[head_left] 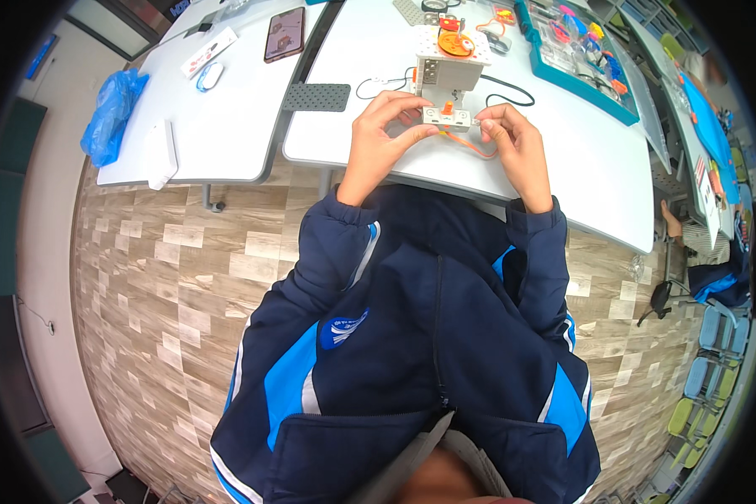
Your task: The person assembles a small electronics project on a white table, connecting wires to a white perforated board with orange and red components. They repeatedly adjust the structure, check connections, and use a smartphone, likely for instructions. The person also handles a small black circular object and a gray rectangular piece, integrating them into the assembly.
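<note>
Nearest, a dark blue jacket (412,353) with lighter blue panels, sleeves reaching up toward the white tabletop (563,160); at its near edge, left hand (384,128) closed in a pinch on the left end of a small white block with an orange knob (445,114), right hand (512,143) closed on the block's right end and seemingly also on the thin orange cable (475,148) trailing from it, though the fingertips are too small to be sure; looks like the step of fitting or wiring the block, held just in front of the white-and-grey model with an orange wheel (449,60); next move likely calls for a steady left-hand grip while the right guides the cable or block home; farther off, a grey studded plate (317,97), a teal parts tray (573,52); on the neighbouring tabletop, a phone (284,34), a blue plastic bag (111,113).
</note>
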Available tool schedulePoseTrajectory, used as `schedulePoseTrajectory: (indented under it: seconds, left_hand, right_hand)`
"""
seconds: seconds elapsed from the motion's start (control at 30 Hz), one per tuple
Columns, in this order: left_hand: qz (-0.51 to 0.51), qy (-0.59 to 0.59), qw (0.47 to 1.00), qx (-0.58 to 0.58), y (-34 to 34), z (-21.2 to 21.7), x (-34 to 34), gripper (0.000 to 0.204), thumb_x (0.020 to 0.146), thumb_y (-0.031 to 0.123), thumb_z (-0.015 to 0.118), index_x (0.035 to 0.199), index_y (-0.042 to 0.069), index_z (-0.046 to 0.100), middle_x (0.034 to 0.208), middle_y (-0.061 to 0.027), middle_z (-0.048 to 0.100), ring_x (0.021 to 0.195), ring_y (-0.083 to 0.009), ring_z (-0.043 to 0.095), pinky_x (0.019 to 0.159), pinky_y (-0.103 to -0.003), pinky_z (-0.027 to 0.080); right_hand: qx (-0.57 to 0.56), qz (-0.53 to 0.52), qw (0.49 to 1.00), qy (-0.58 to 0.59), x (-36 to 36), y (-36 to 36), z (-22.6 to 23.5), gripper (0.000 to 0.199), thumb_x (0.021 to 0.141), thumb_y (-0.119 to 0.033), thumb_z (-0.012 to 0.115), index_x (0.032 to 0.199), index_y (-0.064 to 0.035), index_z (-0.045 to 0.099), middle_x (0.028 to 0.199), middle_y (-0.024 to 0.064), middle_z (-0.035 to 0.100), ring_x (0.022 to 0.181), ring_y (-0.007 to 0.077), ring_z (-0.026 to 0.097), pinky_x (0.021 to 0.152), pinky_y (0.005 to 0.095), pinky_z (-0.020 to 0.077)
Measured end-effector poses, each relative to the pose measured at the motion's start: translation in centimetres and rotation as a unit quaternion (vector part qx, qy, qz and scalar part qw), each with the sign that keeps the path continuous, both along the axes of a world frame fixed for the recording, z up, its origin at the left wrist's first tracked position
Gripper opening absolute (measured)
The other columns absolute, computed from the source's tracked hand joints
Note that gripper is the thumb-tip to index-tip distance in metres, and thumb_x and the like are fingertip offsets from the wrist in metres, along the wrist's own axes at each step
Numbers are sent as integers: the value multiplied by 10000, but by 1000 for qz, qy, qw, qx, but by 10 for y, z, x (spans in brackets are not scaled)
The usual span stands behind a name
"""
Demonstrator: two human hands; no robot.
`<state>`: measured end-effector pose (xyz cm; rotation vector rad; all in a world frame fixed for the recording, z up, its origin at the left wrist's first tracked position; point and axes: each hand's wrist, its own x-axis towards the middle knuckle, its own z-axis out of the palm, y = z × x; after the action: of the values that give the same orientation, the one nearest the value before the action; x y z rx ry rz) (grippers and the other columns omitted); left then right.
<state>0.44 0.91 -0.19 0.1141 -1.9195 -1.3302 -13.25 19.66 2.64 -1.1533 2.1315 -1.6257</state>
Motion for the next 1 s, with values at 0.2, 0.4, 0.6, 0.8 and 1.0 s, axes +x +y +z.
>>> schedulePoseTrajectory:
  seconds: [0.2, 0.4, 0.6, 0.8, 1.0]
  left_hand:
    - [-7, -6, 1000, 6, -1, 0, 1, 370, 787, 82, 871, 1142, 45, 775, 1133, -73, 690, 914, -153, 655, 840, -288, 545]
    - [-26, -33, 999, 12, -2, 1, 4, 360, 842, 10, 816, 1194, -4, 744, 1200, -80, 657, 938, -133, 628, 878, -274, 524]
    - [-4, -6, 1000, 11, -1, -1, 0, 364, 793, 78, 865, 1145, 56, 777, 1110, -66, 708, 882, -145, 665, 826, -290, 549]
    - [-3, -5, 1000, 9, -1, -3, 0, 360, 798, 78, 862, 1145, 45, 773, 1108, -67, 708, 888, -147, 668, 831, -292, 548]
    - [3, -7, 1000, 2, 0, -2, 0, 357, 806, 78, 856, 1151, 42, 771, 1102, -66, 704, 885, -148, 667, 838, -284, 538]
  right_hand:
    - [-39, 32, 999, -21, -3, 1, -8, 124, 992, -68, 668, 1091, 3, 686, 993, 37, 696, 884, 92, 634, 787, 244, 478]
    - [-48, 17, 999, 1, -2, 0, -10, 182, 923, -40, 753, 1096, -1, 713, 1027, 31, 705, 862, 84, 611, 764, 228, 469]
    - [-27, -38, 992, 117, 11, 2, 2, 207, 847, -78, 822, 1045, -49, 770, 964, -3, 690, 762, 78, 521, 719, 237, 441]
    - [-41, -75, 982, 166, 17, 1, 2, 172, 846, -79, 814, 1015, -60, 789, 896, 16, 666, 749, 92, 542, 698, 249, 455]
    - [-53, -86, 981, 163, 14, 3, -4, 126, 857, -101, 778, 978, -70, 794, 858, 40, 728, 724, 160, 575, 681, 305, 502]
